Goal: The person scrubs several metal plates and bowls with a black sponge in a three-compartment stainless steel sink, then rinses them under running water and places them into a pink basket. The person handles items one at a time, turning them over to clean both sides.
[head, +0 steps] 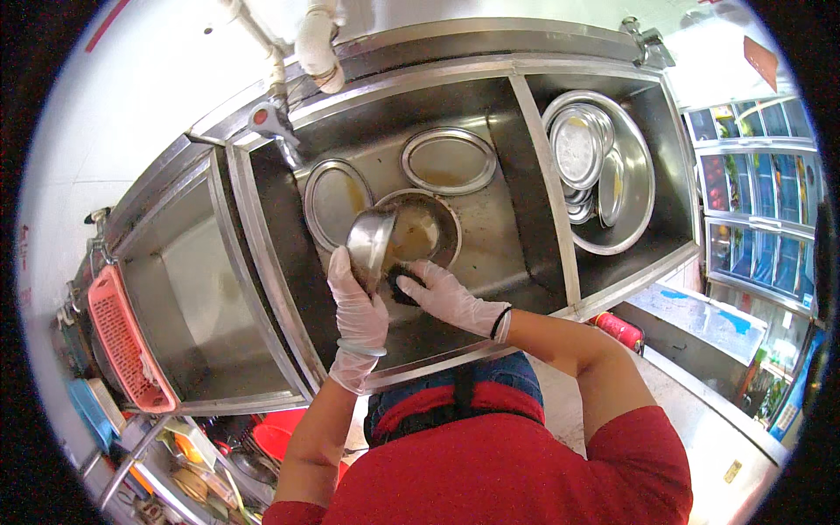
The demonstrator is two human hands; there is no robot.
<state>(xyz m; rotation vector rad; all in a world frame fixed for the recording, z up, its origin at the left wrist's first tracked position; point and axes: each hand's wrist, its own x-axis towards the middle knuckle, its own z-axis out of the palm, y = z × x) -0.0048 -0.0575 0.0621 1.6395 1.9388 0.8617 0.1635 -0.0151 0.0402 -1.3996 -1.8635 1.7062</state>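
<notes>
In a white glove, my left hand (357,298) grips a metal bowl (369,241), tilted on its side above the middle sink. My right hand (443,295), gloved too, holds a dark scrubbing pad (405,285) at the bowl's lower rim. Just behind the held bowl, a second round metal bowl (446,223) with brownish liquid rests on the sink floor. One oval metal plate (338,197) lies at the left, leaning by the sink wall; another oval plate (449,161) lies flat farther back. Both show brownish liquid.
The right sink holds a large metal basin (640,190) with several metal dishes (577,147). A faucet (279,128) reaches over the middle sink's back left corner. A pink plastic basket (125,341) hangs at the left sink's outer edge. Metal dividers (545,184) separate the sinks.
</notes>
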